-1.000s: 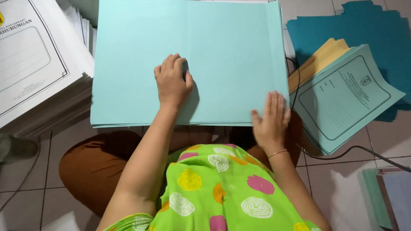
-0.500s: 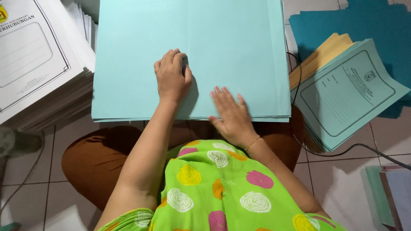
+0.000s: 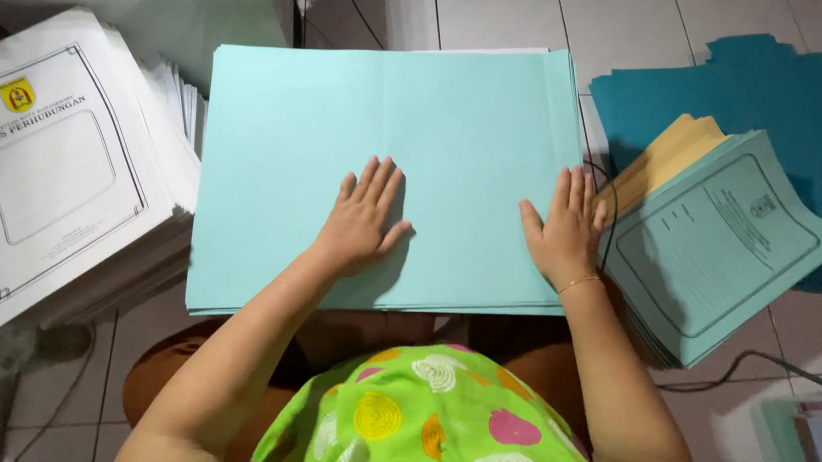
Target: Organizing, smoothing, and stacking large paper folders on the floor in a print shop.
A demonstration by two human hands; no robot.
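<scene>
Paper stack (image 3: 392, 119): both hands (image 3: 364, 218) flat on top.

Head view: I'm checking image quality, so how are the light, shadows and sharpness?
Head view: even, soft light; the left hand and right hand cast faint shadows on the pale blue sheets; centre sharp, corners dimmer; no glare visible.

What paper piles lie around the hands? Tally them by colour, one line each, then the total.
Pale aqua sheets, under the left hand and right hand: 1 pile
White printed covers: 1 stack
Green printed covers: 1 stack
Dark teal sheets: 1 pile
Tan sheets: 1 bundle
Total: 5
</scene>
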